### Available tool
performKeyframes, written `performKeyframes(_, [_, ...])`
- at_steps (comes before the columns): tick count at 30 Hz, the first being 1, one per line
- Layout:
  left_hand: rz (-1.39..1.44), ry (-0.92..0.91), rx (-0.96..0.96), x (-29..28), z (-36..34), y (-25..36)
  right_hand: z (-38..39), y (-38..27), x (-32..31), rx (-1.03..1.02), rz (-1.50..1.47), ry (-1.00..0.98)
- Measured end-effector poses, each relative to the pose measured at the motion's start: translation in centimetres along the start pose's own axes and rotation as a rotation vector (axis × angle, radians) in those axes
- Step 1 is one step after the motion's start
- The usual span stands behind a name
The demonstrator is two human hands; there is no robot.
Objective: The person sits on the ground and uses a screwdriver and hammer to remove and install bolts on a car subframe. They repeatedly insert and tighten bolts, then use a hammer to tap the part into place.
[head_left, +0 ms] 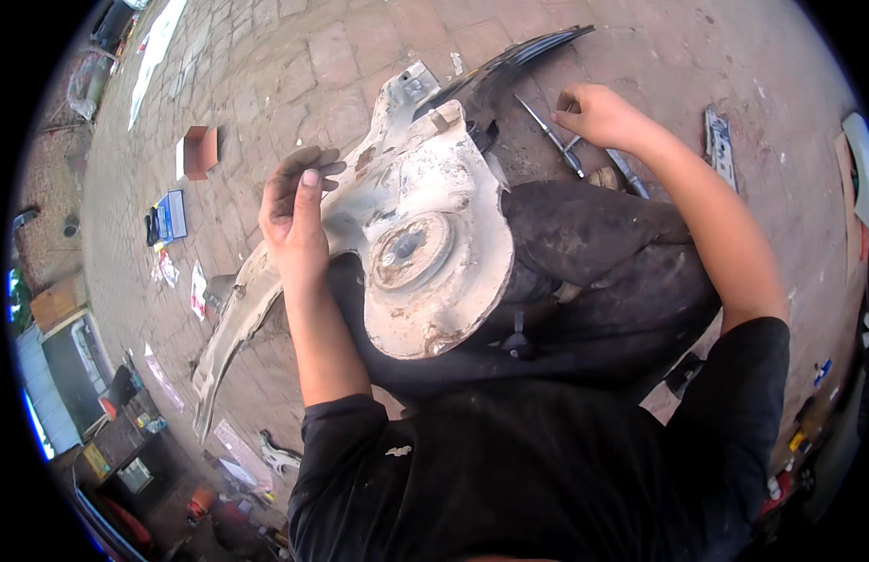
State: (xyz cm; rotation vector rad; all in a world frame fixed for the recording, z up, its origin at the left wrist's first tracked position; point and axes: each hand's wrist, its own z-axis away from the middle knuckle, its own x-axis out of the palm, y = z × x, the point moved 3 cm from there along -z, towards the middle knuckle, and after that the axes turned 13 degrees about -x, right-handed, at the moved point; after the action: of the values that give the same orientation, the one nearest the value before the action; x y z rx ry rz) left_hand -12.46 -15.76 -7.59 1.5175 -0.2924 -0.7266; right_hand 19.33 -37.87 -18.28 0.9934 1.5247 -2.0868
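Observation:
A large off-white sheet-metal car body panel (495, 229), scraped and rust-marked, lies across my lap. Its rounded end carries a raised ring (436, 251) with a dark centre. At the panel's left edge is my left hand (299, 201), its darkened fingers apart and nothing in them; whether it touches the metal I cannot tell. Out to the right, my right hand (598, 114) has its fingers curled in; what they hold, if anything, is hidden. Just below it lies a thin pointed metal tool (550, 136) with a dark end. Beside that is a flat silvery bar (627, 175).
A dark curved part (519, 58) lies beyond the panel on the paving (294, 66). To the left are an open cardboard box (199, 153) and a blue box (170, 216). A long metal piece (720, 148) lies at right. Cluttered shelving (116, 459) stands lower left.

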Motion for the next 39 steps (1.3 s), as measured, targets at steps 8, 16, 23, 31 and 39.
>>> performKeyframes(8, [0.090, -0.193, 0.275, 0.4, 4.0, -0.2, 0.4, 0.7, 4.8, -0.012, 0.006, -0.412])
performKeyframes(16, [-0.089, -0.015, 0.648, 3.6, 8.4, 0.1, 0.3, 2.0, 2.8, -0.142, 0.030, -0.215])
performKeyframes(23, [-0.013, 0.080, 0.830, -0.7, 6.3, -2.4, 6.8, -8.9, -3.2, -0.383, 0.150, -0.023])
performKeyframes(31, [-0.389, 0.209, 0.840, -3.0, 0.9, -3.8, 27.6, -9.8, 5.8, -0.679, -0.105, 0.899])
performKeyframes(39, [-0.879, 0.872, 0.747, -2.6, 0.2, 1.0, 37.7, -6.9, 12.4, -0.185, 0.115, 1.151])
